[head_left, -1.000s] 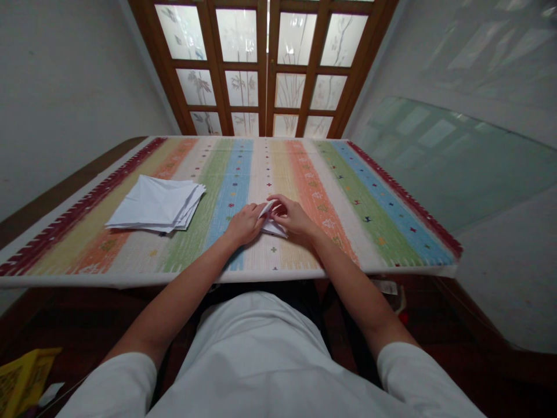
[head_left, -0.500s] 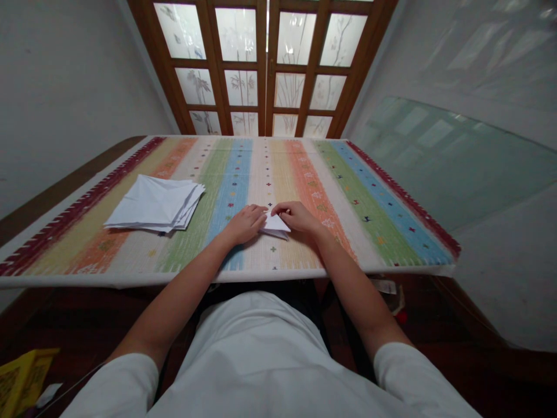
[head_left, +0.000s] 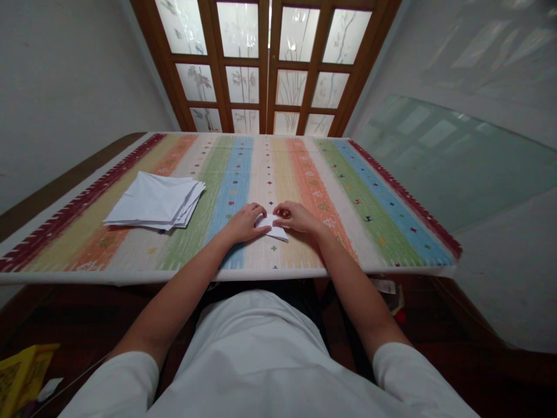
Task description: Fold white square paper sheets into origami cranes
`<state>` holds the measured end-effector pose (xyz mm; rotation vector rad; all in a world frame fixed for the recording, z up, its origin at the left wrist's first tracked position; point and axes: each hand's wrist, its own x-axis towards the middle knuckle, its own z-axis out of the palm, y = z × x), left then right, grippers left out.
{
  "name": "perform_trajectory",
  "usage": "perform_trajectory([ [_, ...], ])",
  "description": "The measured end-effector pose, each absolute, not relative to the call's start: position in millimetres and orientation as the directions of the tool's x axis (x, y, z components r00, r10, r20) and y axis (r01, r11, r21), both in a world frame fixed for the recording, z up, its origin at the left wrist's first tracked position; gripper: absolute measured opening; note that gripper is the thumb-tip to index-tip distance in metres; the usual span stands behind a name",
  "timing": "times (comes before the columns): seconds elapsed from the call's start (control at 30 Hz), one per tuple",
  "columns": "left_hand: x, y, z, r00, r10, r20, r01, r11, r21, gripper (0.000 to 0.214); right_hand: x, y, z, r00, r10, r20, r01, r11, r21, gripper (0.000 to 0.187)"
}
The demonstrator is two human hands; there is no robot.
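Note:
A small folded white paper [head_left: 273, 227] lies flat on the striped cloth [head_left: 348, 197] near the table's front edge. My left hand [head_left: 243, 224] presses on the paper's left side with curled fingers. From the right, my right hand [head_left: 295, 217] pinches the paper's upper right edge with bent fingers. A stack of white paper sheets [head_left: 154, 200] lies to the left, apart from both hands.
The striped cloth covers a table whose dark wooden edge [head_left: 65, 180] shows at the left. Wooden doors with frosted panes [head_left: 265, 64] stand behind the table. A glass sheet [head_left: 456, 162] leans against the right wall. A yellow object [head_left: 21, 377] lies on the floor at lower left.
The paper's raised flap has been folded down and now lies flat. Both hands have shifted slightly and press it against the cloth.

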<state>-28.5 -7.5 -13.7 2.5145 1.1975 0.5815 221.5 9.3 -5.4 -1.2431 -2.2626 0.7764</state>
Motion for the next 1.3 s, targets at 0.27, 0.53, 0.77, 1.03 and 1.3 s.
perform_trajectory([
  [0.27, -27, -4, -19, 0.527, 0.813, 0.250, 0.649, -0.574, 0.500, 0.048, 227, 11, -8, -0.524, 0.845, 0.104, 0.661, 0.481, -0.576, 0.055],
  [0.53, -28, 1, -24, 0.397, 0.814, 0.423, 0.467, -0.576, 0.670, 0.058, 217, 8, -2, -0.510, 0.847, 0.149, 0.314, 0.344, -0.885, 0.048],
  [0.77, -24, 1, -18, 0.226, 0.853, 0.471, 0.364, -0.523, 0.771, 0.042, 211, 9, 2, -0.358, 0.795, 0.490, 0.465, 0.607, -0.645, 0.015],
  [1.03, -29, 4, -20, 0.391, 0.871, 0.297, 0.685, -0.490, 0.539, 0.009, 208, 2, -2, -0.552, 0.805, 0.216, 0.490, 0.523, -0.697, 0.022],
  [1.3, -27, 2, -20, 0.454, 0.851, 0.264, 0.661, -0.520, 0.541, 0.023, 219, 13, -4, -0.361, 0.914, 0.184, 0.675, 0.392, -0.625, 0.013],
])
